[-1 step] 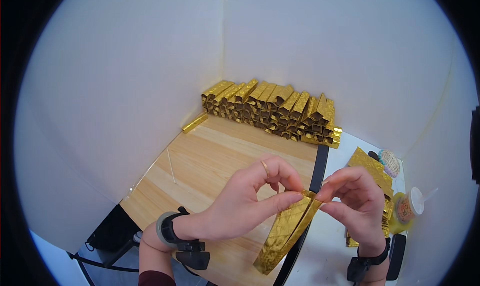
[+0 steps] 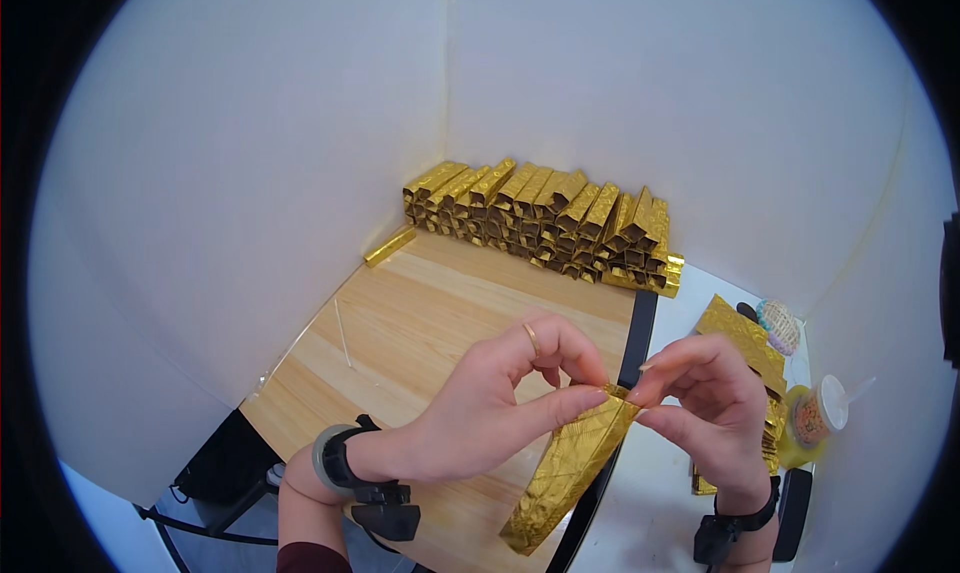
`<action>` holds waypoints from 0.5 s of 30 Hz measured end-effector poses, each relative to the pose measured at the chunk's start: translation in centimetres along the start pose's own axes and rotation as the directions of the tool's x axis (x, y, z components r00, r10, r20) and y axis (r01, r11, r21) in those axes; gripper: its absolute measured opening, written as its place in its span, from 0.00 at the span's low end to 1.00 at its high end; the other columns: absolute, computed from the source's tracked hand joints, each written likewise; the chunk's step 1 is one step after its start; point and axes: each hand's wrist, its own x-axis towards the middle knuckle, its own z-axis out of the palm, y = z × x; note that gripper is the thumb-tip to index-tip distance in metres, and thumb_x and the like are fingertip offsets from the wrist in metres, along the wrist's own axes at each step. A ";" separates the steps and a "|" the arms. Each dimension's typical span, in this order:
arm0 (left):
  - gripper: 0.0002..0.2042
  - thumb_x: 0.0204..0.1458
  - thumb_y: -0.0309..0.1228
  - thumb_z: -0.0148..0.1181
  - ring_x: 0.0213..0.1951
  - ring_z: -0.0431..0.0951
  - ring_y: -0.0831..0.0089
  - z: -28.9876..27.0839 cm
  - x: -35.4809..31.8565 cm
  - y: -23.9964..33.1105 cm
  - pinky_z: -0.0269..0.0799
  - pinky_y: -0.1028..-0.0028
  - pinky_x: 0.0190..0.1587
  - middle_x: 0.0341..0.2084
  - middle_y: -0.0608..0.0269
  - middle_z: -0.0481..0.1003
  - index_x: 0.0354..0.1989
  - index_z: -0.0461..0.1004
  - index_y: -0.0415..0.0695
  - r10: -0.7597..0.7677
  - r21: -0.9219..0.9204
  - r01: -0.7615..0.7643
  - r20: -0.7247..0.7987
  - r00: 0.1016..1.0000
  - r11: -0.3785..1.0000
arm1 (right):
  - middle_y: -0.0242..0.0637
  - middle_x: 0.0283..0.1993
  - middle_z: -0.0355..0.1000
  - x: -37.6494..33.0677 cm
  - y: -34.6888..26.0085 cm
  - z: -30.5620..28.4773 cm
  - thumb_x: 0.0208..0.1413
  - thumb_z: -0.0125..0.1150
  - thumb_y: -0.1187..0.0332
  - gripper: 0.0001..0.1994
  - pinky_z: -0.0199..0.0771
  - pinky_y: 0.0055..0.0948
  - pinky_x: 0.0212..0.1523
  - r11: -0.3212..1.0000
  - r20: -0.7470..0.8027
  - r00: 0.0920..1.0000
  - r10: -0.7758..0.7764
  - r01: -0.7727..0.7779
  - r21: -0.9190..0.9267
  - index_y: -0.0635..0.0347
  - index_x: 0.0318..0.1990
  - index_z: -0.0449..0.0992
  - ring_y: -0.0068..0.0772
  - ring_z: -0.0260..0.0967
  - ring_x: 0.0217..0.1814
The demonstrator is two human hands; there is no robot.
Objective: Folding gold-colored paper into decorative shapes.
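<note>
Between my two hands is a folded strip of gold foil paper, its free end slanting down toward me and to the left. My left hand pinches its upper end between thumb and fingers; a ring circles one finger. At the same end, my right hand grips the right corner with thumb and fingertips. The strip looks like a narrow, flattened tube with creased sides. At the back, a pile of folded gold paper tubes is stacked against the wall, several with open dark ends facing me.
A lone gold tube lies by the left wall, with a thin white stick nearer. On the white table at right are gold paper sheets, a round woven object and a tub with a white lid.
The gap along the strip's right side has closed up, and its lower end has swung slightly left. Both hands stay almost in place at the upper end.
</note>
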 end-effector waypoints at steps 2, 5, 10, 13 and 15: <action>0.07 0.52 0.19 0.60 0.39 0.70 0.79 0.1 0.0 0.2 0.65 0.77 0.46 0.35 0.65 0.69 0.39 0.70 0.39 -0.049 -0.065 0.050 0.022 0.999 0.997 | 0.37 0.40 0.73 0.0 -0.1 0.0 0.50 0.62 0.83 0.17 0.74 0.23 0.45 1.000 -0.005 1.000 0.005 -0.005 -0.011 0.66 0.47 0.68 0.24 0.74 0.43; 0.07 0.52 0.19 0.60 0.39 0.70 0.79 0.1 0.0 0.1 0.66 0.78 0.45 0.35 0.65 0.69 0.38 0.70 0.39 -0.020 -0.036 0.021 0.024 1.000 0.999 | 0.37 0.39 0.73 0.0 -0.3 0.1 0.49 0.63 0.83 0.17 0.74 0.23 0.45 1.000 -0.021 1.000 0.020 -0.020 -0.012 0.66 0.47 0.69 0.24 0.74 0.42; 0.07 0.52 0.19 0.60 0.40 0.70 0.78 0.1 -0.1 0.2 0.65 0.77 0.45 0.34 0.65 0.69 0.37 0.71 0.39 0.009 -0.020 -0.008 0.054 0.999 1.000 | 0.36 0.38 0.74 0.0 -0.2 0.1 0.49 0.64 0.82 0.17 0.74 0.23 0.45 0.999 -0.015 0.999 0.046 -0.046 0.011 0.65 0.47 0.69 0.23 0.74 0.41; 0.06 0.51 0.19 0.60 0.39 0.70 0.77 0.1 0.0 0.3 0.64 0.76 0.46 0.34 0.65 0.70 0.36 0.72 0.40 0.025 -0.006 -0.025 0.054 0.998 1.000 | 0.36 0.37 0.75 0.0 -0.4 -0.1 0.48 0.65 0.81 0.18 0.74 0.23 0.45 0.997 -0.002 0.998 0.069 -0.069 0.024 0.65 0.47 0.69 0.23 0.74 0.40; 0.06 0.51 0.19 0.61 0.39 0.70 0.76 0.2 0.1 0.3 0.64 0.76 0.45 0.33 0.65 0.70 0.36 0.72 0.40 0.066 0.034 -0.068 0.068 0.996 0.997 | 0.35 0.37 0.75 0.0 -0.9 -0.3 0.48 0.65 0.81 0.20 0.73 0.22 0.44 0.993 0.027 0.993 0.116 -0.117 0.017 0.66 0.50 0.69 0.22 0.73 0.40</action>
